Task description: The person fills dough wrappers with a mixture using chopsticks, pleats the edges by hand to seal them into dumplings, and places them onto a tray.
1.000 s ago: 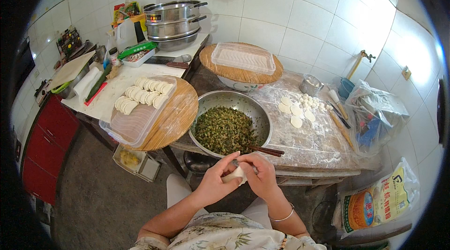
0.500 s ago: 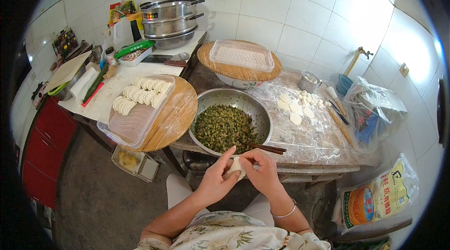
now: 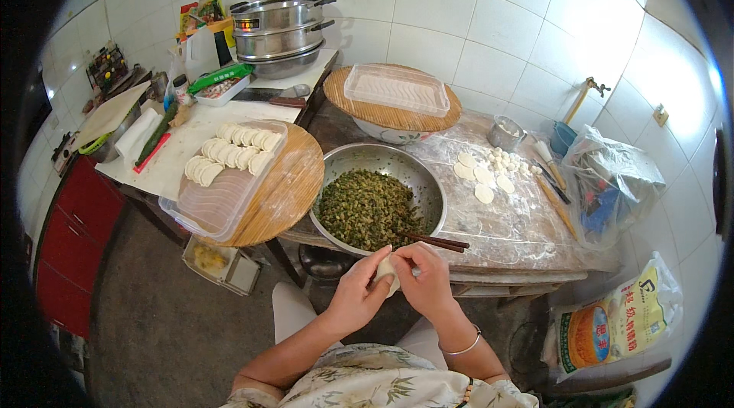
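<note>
Both hands meet around a pale dumpling (image 3: pixel 386 272) just in front of the near rim of a steel bowl (image 3: pixel 434 192). My left hand (image 3: pixel 358 293) cups it from the left side, with thumb and fingers closed on it. The fingertips of my right hand (image 3: pixel 425 278) pinch its upper edge. The fingers hide much of the dumpling. Chopped green filling (image 3: pixel 371 205) fills the bowl, and a pair of dark chopsticks (image 3: pixel 436 241) leans over its right rim. Rows of folded dumplings (image 3: pixel 229 152) lie on a clear plastic tray (image 3: pixel 206 205) at left.
The tray rests on a round woven board (image 3: pixel 287 194). Flat dough wrappers (image 3: pixel 483 175), small dough pieces (image 3: pixel 503 160) and a rolling pin (image 3: pixel 556 208) lie on the floured table (image 3: pixel 512 232) at right. Behind stand a lidded basin (image 3: pixel 394 133) and stacked steamers (image 3: pixel 279 37). A flour bag (image 3: pixel 615 316) sits lower right.
My left fingers have drawn in closer over the dumpling, and my right fingertips have shifted slightly along its edge. The other things stay where they were.
</note>
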The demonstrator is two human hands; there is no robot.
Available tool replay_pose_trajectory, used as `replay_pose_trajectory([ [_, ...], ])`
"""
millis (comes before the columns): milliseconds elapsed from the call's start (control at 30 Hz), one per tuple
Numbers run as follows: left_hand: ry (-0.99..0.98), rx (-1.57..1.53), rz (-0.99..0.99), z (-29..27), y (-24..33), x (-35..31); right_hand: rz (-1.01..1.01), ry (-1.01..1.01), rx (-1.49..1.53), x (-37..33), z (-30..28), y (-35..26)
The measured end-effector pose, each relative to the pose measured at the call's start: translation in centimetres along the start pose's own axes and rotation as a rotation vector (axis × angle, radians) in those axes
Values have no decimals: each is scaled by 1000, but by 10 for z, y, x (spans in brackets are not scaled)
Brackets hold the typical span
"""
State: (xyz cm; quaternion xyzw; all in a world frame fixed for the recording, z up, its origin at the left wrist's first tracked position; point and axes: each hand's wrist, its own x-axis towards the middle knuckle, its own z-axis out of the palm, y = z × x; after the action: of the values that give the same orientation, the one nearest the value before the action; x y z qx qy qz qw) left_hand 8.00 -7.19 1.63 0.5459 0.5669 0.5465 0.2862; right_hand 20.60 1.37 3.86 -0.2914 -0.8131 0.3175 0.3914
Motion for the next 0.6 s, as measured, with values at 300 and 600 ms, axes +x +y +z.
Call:
replay_pose_trajectory([
  [300, -14, -167, -89, 1, -11, -3, -17, 38, 106, 3, 3, -1],
  [600, -72, -266, -96, -2, -7, -3, -53, 3, 57, 4, 2, 11],
])
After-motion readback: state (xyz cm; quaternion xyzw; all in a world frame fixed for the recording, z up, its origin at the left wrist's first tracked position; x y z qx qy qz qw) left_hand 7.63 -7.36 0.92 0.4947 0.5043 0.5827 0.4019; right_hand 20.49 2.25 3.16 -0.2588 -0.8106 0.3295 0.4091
